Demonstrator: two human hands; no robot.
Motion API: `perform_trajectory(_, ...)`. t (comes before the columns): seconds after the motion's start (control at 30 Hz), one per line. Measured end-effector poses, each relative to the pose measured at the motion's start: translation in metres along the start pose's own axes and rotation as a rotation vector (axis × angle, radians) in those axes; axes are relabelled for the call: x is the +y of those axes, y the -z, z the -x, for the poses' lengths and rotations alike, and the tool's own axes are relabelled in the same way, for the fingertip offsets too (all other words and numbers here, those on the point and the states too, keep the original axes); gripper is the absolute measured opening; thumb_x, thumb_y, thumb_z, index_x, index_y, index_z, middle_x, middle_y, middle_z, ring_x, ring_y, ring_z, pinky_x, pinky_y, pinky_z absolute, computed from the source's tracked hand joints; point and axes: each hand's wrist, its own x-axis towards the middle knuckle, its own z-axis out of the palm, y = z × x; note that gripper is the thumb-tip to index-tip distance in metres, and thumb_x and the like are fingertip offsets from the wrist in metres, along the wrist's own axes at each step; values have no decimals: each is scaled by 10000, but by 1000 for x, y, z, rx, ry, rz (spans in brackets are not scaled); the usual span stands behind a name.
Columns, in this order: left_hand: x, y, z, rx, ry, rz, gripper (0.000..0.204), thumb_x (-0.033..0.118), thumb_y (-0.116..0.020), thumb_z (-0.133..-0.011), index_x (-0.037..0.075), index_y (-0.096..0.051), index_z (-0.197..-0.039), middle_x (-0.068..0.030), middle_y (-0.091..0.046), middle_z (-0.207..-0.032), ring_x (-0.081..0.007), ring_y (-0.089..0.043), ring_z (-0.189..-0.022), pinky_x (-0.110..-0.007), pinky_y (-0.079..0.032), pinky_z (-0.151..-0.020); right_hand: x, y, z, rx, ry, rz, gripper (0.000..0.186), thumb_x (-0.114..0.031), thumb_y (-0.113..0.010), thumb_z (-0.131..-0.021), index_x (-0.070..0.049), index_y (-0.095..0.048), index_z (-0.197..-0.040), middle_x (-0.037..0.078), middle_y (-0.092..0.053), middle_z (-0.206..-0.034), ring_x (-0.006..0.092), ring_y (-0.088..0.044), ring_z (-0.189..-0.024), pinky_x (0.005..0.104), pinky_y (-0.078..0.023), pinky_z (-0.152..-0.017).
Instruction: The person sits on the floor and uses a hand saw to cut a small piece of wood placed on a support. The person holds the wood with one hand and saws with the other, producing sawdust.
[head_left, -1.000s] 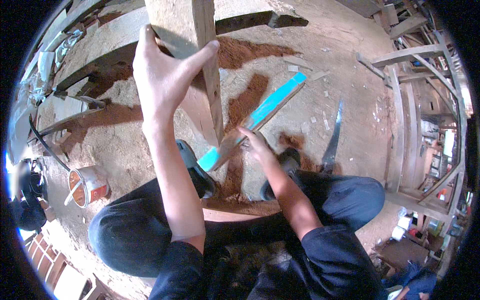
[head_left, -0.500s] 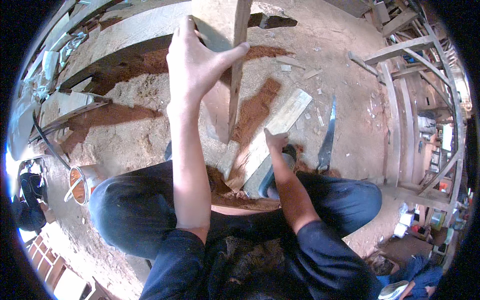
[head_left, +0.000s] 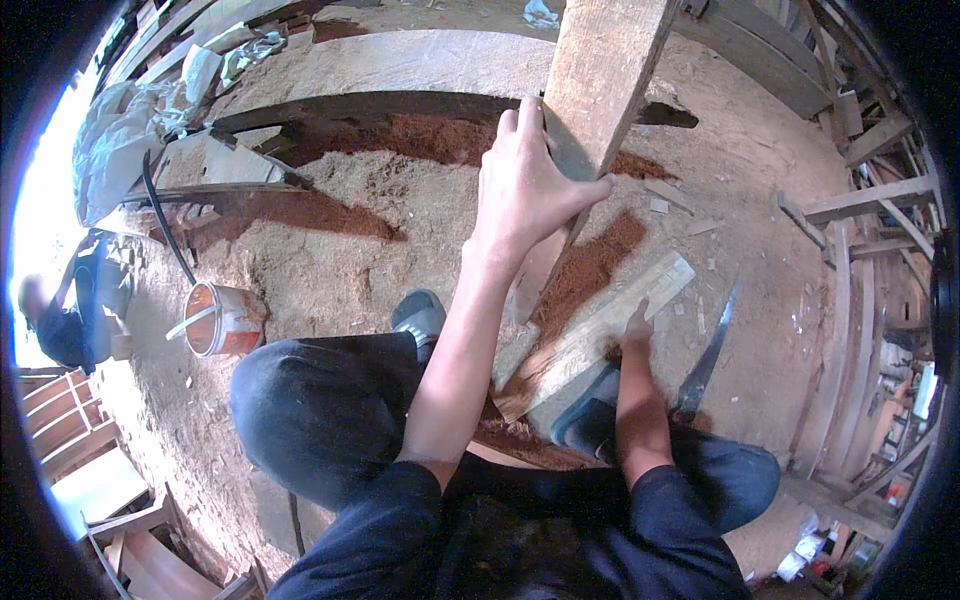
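Note:
My left hand [head_left: 530, 185] is wrapped round a thick wooden beam [head_left: 600, 70], which rises from the sawdust-strewn floor toward the top centre, its lower part largely behind my hand and forearm. Lower right of it my right hand [head_left: 636, 332] grips the edge of a short pale board [head_left: 675, 270] lying diagonally between my feet and the beam's lower end. Just right of that hand, a long dark steel blade [head_left: 715, 340] lies on the ground. Reddish sawdust [head_left: 610, 240] is heaped beside the board.
A plastic bucket [head_left: 240, 335] with a black hose behind it stands at left. Planks [head_left: 400, 70] and crumpled plastic sheeting [head_left: 115, 150] lie along the upper left. Another person [head_left: 60, 330] is at the far left. Wooden frames [head_left: 870, 200] and stacked items line the right.
The short board has turned over, its bright blue face replaced by pale wood. The beam and my left hand appear further right in the view, which has shifted.

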Motion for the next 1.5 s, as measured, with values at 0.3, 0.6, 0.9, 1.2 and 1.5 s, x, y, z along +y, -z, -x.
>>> perform_trajectory(0.3, 3, 0, -1, 21, -50, 10, 926, 382, -872, -562, -73, -447, -1247, -224, -574, -1057, -330, -607, -962, -418, -516, -840, -20, -1, 45, 201, 204, 69, 969, -792, -416, -827, 134, -661, -976, 316, -658, -1010, 462, -639, -940, 510, -497, -877)
perform_trajectory(0.6, -4, -2, 2, 3, -97, -29, 864, 373, -880, -554, -60, -491, -1192, -206, -585, -1034, -326, -621, -943, -414, -519, -829, -9, -23, 81, 178, 498, 42, 775, -628, -420, -933, 102, -681, -940, 330, -657, -859, 513, -631, -865, 549, -494, -809)
perform_trajectory(0.9, -2, -9, 3, -47, -103, -9, 855, 388, -883, -552, -58, -493, -1170, -205, -590, -998, -314, -610, -902, -413, -515, -800, 13, -38, 130, -92, 647, 241, 701, -606, -489, -902, 62, -701, -880, 329, -651, -864, 492, -637, -903, 533, -482, -823)
perform_trajectory(1.2, -1, -7, 9, -91, -98, -13, 767, 316, -881, -551, -21, -512, -1133, -194, -585, -1030, -318, -622, -950, -428, -522, -823, 55, -48, 153, -129, 685, 192, 661, -570, -505, -924, 47, -666, -751, 311, -636, -787, 474, -633, -835, 506, -466, -784)
perform_trajectory(1.5, 11, -12, 10, -165, -125, -7, 790, 308, -884, -538, -13, -511, -1155, -187, -580, -1028, -323, -622, -950, -425, -518, -825, 18, -9, 163, -213, 730, 718, 670, -514, -299, -995, 15, -708, -943, 290, -663, -977, 458, -633, -973, 530, -475, -892)
